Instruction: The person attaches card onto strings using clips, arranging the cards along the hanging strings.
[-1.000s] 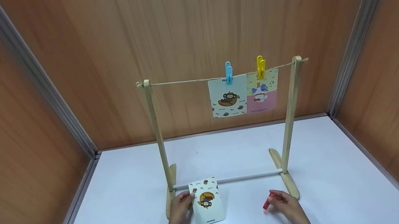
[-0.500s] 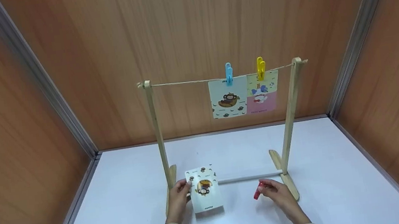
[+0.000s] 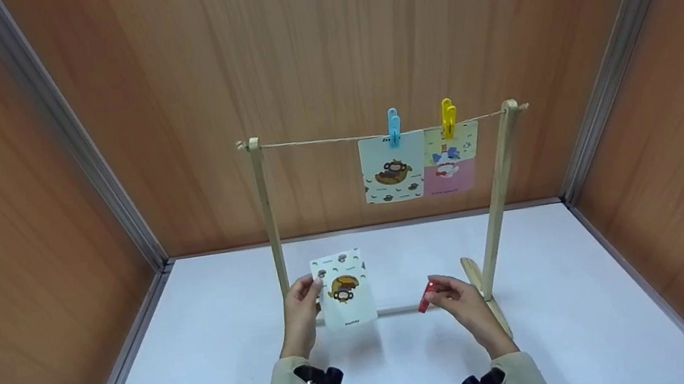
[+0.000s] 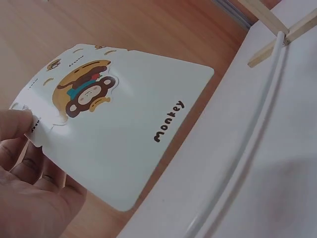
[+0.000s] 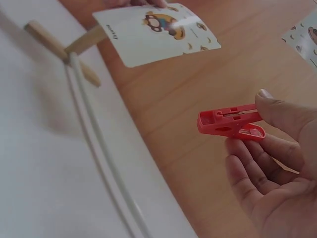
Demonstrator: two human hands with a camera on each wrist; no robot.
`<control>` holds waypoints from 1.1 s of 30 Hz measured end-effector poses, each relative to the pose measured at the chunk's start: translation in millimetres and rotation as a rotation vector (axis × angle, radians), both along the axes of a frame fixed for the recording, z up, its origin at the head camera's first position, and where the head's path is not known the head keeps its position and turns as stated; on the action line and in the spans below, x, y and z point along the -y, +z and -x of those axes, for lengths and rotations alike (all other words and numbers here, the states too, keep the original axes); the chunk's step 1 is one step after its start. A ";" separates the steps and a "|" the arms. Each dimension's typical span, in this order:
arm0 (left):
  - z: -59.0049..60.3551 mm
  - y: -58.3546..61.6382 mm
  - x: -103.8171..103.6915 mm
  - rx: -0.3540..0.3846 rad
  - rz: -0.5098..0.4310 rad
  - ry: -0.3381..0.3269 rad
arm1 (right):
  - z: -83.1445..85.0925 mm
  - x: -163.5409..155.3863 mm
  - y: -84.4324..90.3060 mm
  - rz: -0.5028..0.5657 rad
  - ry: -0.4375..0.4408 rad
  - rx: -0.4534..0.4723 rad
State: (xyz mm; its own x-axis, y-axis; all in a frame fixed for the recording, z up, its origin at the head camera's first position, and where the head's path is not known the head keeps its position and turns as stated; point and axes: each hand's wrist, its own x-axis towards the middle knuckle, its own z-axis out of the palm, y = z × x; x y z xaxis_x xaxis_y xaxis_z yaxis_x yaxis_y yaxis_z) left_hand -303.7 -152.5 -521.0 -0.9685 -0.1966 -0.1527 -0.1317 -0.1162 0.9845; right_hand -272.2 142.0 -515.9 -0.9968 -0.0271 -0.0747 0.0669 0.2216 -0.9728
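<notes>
My left hand (image 3: 302,313) pinches the left edge of a white monkey card (image 3: 344,289), raised above the table. The card is upside down in the head view, its printed word "monkey" at the bottom. In the left wrist view the thumb lies over the card's patterned end, with the other fingers behind it. My right hand (image 3: 462,305) holds a red clothespin (image 5: 230,121) by its handles between thumb and fingers; its jaws look closed and hold nothing. Beyond both hands, a blue clothespin (image 3: 393,127) and a yellow clothespin (image 3: 448,118) hold two cards on a string.
The string (image 3: 309,142) runs between two wooden posts (image 3: 501,197) of a stand, joined low down by a white rod (image 3: 397,310). A hanging monkey card (image 3: 382,170) slightly overlaps a green and pink card (image 3: 452,177). Wood-grain panels (image 3: 322,42) enclose the white table (image 3: 216,341).
Both hands have risen and moved forward toward the stand, the left with the monkey card, the right with the red clothespin. The right hand has also shifted left, nearer the card.
</notes>
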 end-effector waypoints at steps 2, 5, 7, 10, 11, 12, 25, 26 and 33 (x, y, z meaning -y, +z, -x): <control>2.1 8.2 -0.4 -0.019 -0.008 0.007 | 1.9 3.2 6.6 -0.006 0.007 -0.017; 4.6 21.0 -1.7 -0.054 -0.032 0.022 | 4.7 6.8 16.4 -0.013 0.024 -0.043; 6.2 29.4 -2.7 -0.087 -0.051 0.032 | 6.8 8.9 22.8 -0.004 0.036 -0.063; 8.8 42.3 -4.6 -0.133 -0.087 0.051 | 10.7 12.7 33.0 0.007 0.046 -0.085; 9.7 46.4 -5.4 -0.148 -0.094 0.056 | 11.7 14.2 36.8 0.009 0.048 -0.092; 10.6 50.4 -6.2 -0.161 -0.100 0.059 | 12.7 15.6 40.5 0.011 0.050 -0.096; 18.0 89.0 -12.9 -0.162 -0.028 0.065 | 23.3 31.8 86.4 0.007 0.055 -0.102; 18.5 91.5 -13.0 -0.166 -0.026 0.064 | 24.2 32.9 90.2 0.009 0.056 -0.103; 21.3 107.1 -13.7 -0.228 -0.015 0.066 | 32.6 38.5 115.5 0.025 0.075 -0.192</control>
State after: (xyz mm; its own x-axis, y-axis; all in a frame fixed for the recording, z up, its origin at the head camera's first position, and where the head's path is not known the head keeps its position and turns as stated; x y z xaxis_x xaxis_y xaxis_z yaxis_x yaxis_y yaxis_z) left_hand -325.0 -138.9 -414.0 -0.9635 -0.2597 0.0649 0.1021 -0.1323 0.9859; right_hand -304.7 103.5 -400.3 -0.9878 -0.1010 0.1182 -0.1361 0.1942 -0.9715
